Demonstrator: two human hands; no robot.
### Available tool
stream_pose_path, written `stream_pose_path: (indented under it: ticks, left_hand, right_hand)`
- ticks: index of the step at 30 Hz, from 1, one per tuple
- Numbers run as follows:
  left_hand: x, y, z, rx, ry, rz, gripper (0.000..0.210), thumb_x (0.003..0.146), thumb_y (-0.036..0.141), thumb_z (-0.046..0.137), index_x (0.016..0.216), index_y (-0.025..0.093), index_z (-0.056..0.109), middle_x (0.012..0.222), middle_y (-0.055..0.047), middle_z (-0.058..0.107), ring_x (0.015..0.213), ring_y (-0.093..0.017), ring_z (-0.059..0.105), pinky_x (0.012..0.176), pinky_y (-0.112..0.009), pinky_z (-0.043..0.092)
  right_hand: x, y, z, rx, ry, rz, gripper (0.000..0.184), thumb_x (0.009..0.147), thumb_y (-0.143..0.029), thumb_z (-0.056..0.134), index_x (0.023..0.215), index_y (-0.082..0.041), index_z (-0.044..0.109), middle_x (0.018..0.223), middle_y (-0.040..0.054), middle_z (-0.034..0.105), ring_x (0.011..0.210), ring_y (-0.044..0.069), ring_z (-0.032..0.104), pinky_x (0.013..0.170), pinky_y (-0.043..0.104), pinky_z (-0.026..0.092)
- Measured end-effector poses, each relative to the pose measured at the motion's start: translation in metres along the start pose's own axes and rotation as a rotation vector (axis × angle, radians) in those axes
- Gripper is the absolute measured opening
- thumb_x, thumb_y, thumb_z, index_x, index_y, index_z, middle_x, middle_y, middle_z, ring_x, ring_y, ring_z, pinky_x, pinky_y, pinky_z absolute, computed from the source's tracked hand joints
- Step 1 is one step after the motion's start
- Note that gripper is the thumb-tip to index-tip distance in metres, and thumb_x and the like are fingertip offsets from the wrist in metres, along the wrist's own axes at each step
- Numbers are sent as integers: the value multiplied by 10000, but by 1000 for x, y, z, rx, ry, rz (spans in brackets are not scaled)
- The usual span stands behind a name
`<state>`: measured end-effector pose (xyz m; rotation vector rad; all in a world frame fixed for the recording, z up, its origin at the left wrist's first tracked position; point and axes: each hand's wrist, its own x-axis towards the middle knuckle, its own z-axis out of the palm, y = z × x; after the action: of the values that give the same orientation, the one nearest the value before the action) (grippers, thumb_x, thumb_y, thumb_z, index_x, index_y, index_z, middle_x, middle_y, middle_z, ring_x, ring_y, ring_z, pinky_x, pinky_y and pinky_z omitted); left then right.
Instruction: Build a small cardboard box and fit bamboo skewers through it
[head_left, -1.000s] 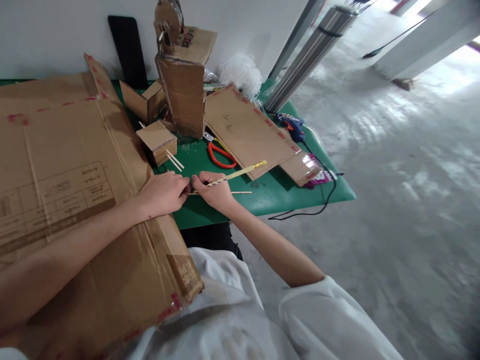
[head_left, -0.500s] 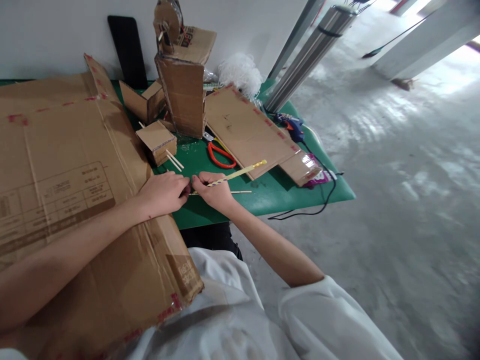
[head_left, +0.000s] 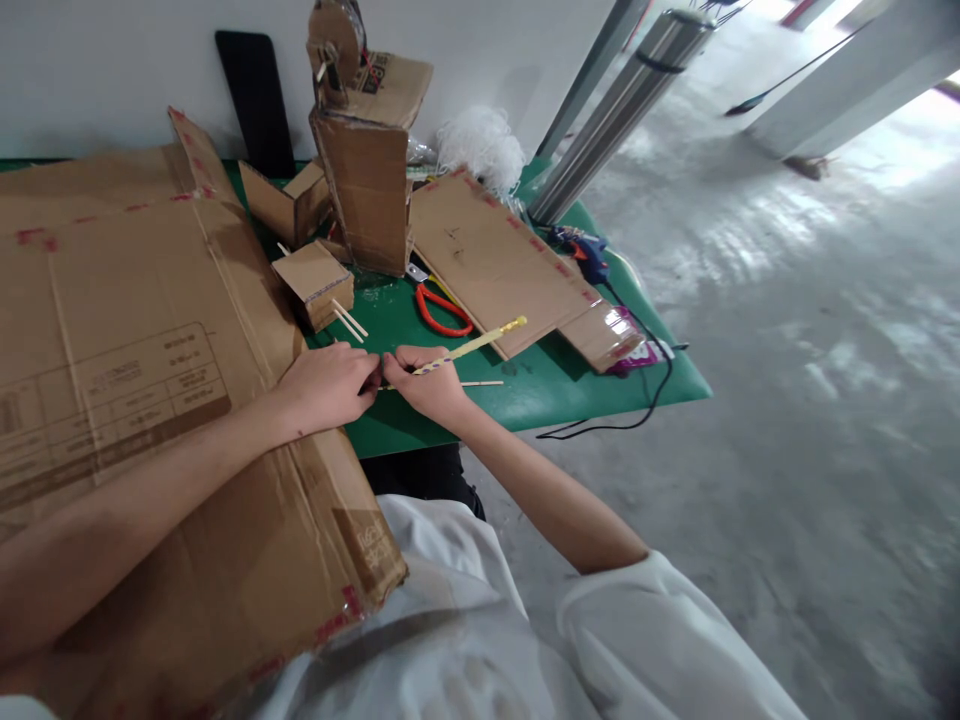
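A pale yellow pencil [head_left: 472, 346] with a purple pattern is pinched in my right hand [head_left: 427, 385], its back end pointing up to the right. Its tip is down by my left fingers and hard to see. My left hand [head_left: 334, 385] is closed, the wrist resting on the cardboard edge. Its fingertips grip the near end of a thin wooden stick [head_left: 484, 383], which passes under my right hand and shows again beyond it. Just past my hands sits a small cardboard box [head_left: 315, 278] with two thin sticks [head_left: 349, 321] poking out.
A big flattened carton [head_left: 135, 290] covers the left of the green table [head_left: 480, 400]. Behind are a tall cardboard stand [head_left: 375, 195], red-handled scissors [head_left: 444, 310], a cardboard sheet [head_left: 495, 260], a blue glue gun [head_left: 589, 255] with its cord, and a metal post [head_left: 600, 130].
The pencil's back end has shifted slightly left in my right hand. Both hands stay in nearly the same place.
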<state>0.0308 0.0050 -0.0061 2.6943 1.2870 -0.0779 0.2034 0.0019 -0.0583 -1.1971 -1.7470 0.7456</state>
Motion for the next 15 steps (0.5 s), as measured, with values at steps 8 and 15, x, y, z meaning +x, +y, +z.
stream_pose_path:
  ticks: [8, 15]
  left_hand:
    - [-1, 1, -3, -33, -19, 7, 76, 862, 248, 555, 867, 236, 629, 901, -37, 713, 926, -268, 651, 621, -340, 426]
    - [-2, 3, 0, -51, 88, 17, 67, 909, 217, 530, 866, 211, 581, 944, -39, 705, 956, -245, 633, 720, -350, 471]
  right_hand:
    - [-7, -9, -7, 15, 147, -17, 501, 920, -390, 533, 512, -216, 298, 465, -62, 340, 466, 63, 313, 474, 237, 266]
    - [-43, -7, -49, 11, 511, -154, 591, 1002, -618, 363, 784, -215, 735, 586, 8, 594, 500, 116, 536, 527, 273, 453]
